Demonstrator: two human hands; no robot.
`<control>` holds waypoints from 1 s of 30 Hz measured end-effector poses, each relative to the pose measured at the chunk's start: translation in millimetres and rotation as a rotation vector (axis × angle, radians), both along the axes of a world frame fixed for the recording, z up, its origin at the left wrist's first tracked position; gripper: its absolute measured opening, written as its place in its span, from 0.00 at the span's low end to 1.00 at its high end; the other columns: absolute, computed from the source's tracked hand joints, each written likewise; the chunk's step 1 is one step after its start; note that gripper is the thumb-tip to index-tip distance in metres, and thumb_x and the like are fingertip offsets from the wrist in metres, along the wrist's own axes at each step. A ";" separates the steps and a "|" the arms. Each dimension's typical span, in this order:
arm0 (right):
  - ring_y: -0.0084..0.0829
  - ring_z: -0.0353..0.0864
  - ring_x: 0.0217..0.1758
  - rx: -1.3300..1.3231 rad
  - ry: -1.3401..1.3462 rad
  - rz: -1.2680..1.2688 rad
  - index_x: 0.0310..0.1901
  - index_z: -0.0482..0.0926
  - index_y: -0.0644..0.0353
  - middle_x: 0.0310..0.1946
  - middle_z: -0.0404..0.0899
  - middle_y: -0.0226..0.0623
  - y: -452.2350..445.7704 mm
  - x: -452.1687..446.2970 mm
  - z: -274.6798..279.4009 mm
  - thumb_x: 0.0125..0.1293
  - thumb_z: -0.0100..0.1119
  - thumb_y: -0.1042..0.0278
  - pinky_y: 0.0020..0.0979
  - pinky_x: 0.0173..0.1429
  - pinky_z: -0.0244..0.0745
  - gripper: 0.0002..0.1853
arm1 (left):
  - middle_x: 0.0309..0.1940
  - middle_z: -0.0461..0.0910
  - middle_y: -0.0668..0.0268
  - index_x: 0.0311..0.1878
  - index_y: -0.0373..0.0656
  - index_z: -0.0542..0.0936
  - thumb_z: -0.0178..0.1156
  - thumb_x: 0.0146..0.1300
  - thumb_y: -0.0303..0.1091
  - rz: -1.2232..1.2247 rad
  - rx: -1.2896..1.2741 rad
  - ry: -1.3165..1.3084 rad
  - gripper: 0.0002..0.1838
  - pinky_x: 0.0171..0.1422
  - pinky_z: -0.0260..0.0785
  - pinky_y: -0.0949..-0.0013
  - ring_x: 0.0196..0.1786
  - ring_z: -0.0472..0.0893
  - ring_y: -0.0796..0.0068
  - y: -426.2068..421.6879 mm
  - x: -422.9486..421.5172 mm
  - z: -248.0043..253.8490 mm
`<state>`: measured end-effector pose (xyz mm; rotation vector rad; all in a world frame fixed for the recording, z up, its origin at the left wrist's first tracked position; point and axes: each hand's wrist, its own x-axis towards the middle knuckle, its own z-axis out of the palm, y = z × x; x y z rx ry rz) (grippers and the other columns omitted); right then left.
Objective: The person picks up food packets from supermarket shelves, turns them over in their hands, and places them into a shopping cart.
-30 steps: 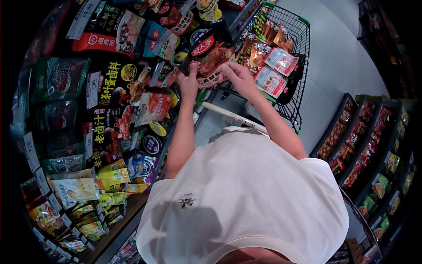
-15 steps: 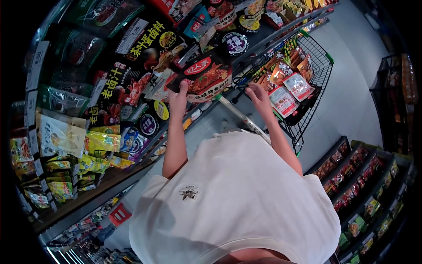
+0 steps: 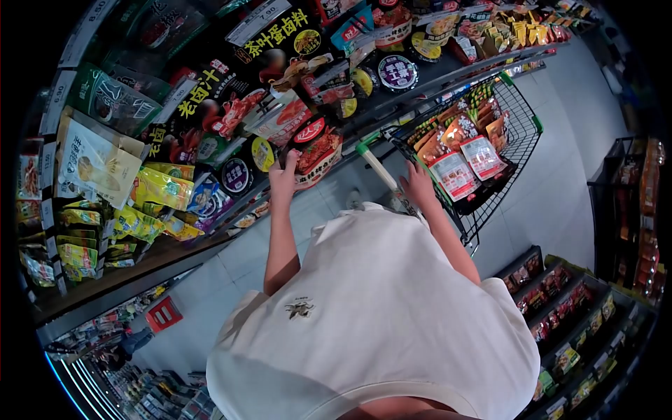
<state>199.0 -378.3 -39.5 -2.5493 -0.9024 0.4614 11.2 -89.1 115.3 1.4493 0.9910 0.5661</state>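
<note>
My left hand (image 3: 283, 176) grips the left edge of a dark and red food packet (image 3: 316, 152), which is in front of the shelf's edge. My right hand (image 3: 418, 185) is near the cart's pale handle (image 3: 379, 168), with its fingers apart and nothing seen in them. Whether it touches the handle I cannot tell. Beyond it the wire shopping cart (image 3: 526, 120) holds several packets, among them two white and red ones, a nearer one (image 3: 455, 176) and a farther one (image 3: 483, 157).
A shelf edge (image 3: 140, 268) runs diagonally on the left, under yellow pouches (image 3: 163, 189), a cream pouch (image 3: 98, 159) and round tubs (image 3: 397, 72). Tiered racks (image 3: 570, 301) stand at the lower right, and another rack (image 3: 619, 203) at the far right. Grey floor (image 3: 560, 175) lies beyond the cart.
My right hand has let go of the packet and moved to the cart's handle. The packet, in my left hand, has moved down. The view has turned, and the shelves and cart have shifted.
</note>
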 end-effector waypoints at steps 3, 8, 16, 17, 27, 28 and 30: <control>0.53 0.70 0.66 -0.013 0.020 -0.039 0.71 0.63 0.55 0.67 0.67 0.52 3.6 -3.2 8.9 0.64 0.63 0.59 0.48 0.68 0.68 0.35 | 0.33 0.82 0.72 0.48 0.33 0.84 0.60 0.73 0.44 -0.029 0.108 -0.045 0.19 0.39 0.67 0.79 0.32 0.73 0.87 0.1 -1.3 -12.4; 0.56 0.73 0.62 0.045 -0.132 -0.011 0.71 0.62 0.57 0.62 0.71 0.54 0.6 -7.3 8.1 0.63 0.63 0.62 0.49 0.63 0.73 0.36 | 0.37 0.85 0.70 0.47 0.31 0.84 0.60 0.73 0.43 -0.048 -0.044 -0.064 0.20 0.47 0.70 0.73 0.38 0.76 0.82 -1.5 4.8 -29.0; 0.55 0.73 0.63 0.120 -0.152 -0.016 0.71 0.62 0.62 0.63 0.70 0.55 -0.2 -8.2 6.5 0.61 0.61 0.67 0.48 0.64 0.72 0.36 | 0.38 0.87 0.64 0.46 0.30 0.83 0.61 0.72 0.42 -0.173 0.083 -0.021 0.20 0.52 0.71 0.72 0.42 0.79 0.81 -17.2 28.8 -21.8; 0.54 0.73 0.62 0.140 -0.151 -0.017 0.70 0.62 0.63 0.63 0.70 0.55 -0.5 -7.4 3.4 0.61 0.60 0.68 0.48 0.65 0.70 0.35 | 0.37 0.87 0.64 0.46 0.30 0.83 0.61 0.72 0.42 -0.178 0.085 -0.018 0.20 0.52 0.71 0.72 0.42 0.79 0.81 -17.9 30.1 -21.1; 0.54 0.70 0.64 0.274 -0.136 -0.045 0.70 0.62 0.66 0.63 0.69 0.56 -11.1 -0.6 -5.7 0.61 0.56 0.74 0.47 0.69 0.64 0.34 | 0.37 0.86 0.64 0.45 0.30 0.84 0.61 0.72 0.44 -0.130 0.002 -0.017 0.20 0.52 0.71 0.70 0.41 0.79 0.80 -25.9 36.6 -30.3; 0.54 0.70 0.64 0.283 -0.133 -0.047 0.70 0.62 0.66 0.63 0.70 0.56 -11.9 0.3 -5.1 0.61 0.56 0.74 0.48 0.69 0.64 0.33 | 0.37 0.86 0.64 0.45 0.30 0.84 0.61 0.72 0.44 -0.120 -0.039 -0.009 0.20 0.52 0.71 0.70 0.41 0.79 0.80 -27.1 38.2 -31.0; 0.54 0.70 0.64 0.295 -0.115 -0.057 0.69 0.64 0.66 0.63 0.70 0.56 -12.7 3.6 -4.4 0.61 0.56 0.75 0.47 0.70 0.64 0.33 | 0.37 0.86 0.64 0.45 0.30 0.84 0.61 0.71 0.43 -0.123 -0.032 -0.006 0.20 0.52 0.71 0.70 0.41 0.79 0.80 -28.0 42.5 -31.5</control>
